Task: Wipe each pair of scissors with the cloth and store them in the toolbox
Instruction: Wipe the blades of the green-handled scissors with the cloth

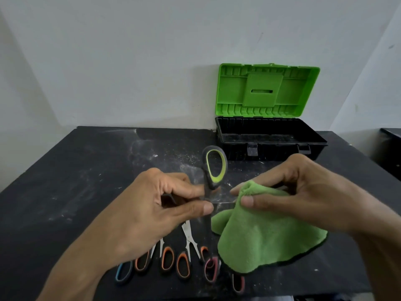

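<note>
Pair of scissors with black handles lined in lime green (214, 168): held in the air above the table, blades spread apart, one handle loop pointing up. One blade runs sideways into the cloth; the other points down toward the near edge.

Left hand (152, 209): thumb and fingers pinch the scissors near the pivot.

Right hand (303, 192): thumb and fingers pinch a bright green fleecy cloth (260, 235) around the sideways blade; the rest of the cloth drapes down.

Toolbox with black plastic base (271, 137): stands at the far right of the dusty black table (76, 170), against the white wall (130, 61), its green lid (267, 92) raised upright.

Further scissors lie in a row near the front edge: one blue-handled pair (124, 272), orange-handled pairs (167, 258) and a pink-handled pair (211, 269).
</note>
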{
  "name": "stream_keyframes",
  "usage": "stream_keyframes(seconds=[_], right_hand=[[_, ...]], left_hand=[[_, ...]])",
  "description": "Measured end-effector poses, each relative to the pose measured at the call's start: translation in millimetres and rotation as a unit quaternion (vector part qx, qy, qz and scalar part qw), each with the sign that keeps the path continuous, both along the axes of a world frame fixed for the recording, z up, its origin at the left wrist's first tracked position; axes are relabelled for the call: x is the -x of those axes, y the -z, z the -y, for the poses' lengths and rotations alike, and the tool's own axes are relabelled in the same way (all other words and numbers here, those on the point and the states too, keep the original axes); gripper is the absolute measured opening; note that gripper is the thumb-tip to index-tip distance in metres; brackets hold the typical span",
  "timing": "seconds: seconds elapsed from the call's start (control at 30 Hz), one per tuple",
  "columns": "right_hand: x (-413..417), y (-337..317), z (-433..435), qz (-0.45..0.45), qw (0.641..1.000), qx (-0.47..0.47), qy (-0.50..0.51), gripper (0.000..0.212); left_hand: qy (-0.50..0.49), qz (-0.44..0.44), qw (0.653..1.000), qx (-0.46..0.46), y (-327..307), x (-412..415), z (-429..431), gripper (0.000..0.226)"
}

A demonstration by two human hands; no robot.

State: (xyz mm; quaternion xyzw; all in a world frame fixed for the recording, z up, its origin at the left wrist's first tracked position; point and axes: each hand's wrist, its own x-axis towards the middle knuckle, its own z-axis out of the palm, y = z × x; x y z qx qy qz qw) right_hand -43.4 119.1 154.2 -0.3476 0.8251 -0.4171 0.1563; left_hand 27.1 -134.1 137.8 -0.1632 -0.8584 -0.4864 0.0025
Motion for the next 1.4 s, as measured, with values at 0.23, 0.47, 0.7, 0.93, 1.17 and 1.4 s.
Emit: stream_keyframes(seconds=[0.23,0.47,0.7,0.93,1.17,1.4], right_hand=[[5,-2,-6,-0.029,0.999,0.036,0.016,0.02],[-6,6,19,-0.02,1.0,0.008,-0.012,0.02],[-9,18,35,0.042,0.993,0.098,0.057,0.022],[-2,7,26,0.086,0.991,0.078,0.072,0.016],[-10,7,30,0.04,0.99,0.102,0.09,0.012],[-4,-5,22,0.056,0.989,0.097,0.095,0.016]], left_hand=[[-0.004,0.006,1.0,0.01,-3,-7,14,0.013],[0.008,-0.007,1.0,0.006,1,-3,5,0.023],[-0.009,-0.014,0.998,-0.054,7,2,8,0.022],[-0.017,0.029,0.995,-0.094,8,4,12,0.024],[0.009,0.051,0.991,-0.124,5,9,2,0.027],[0.0,0.041,0.993,-0.109,5,12,8,0.025]])
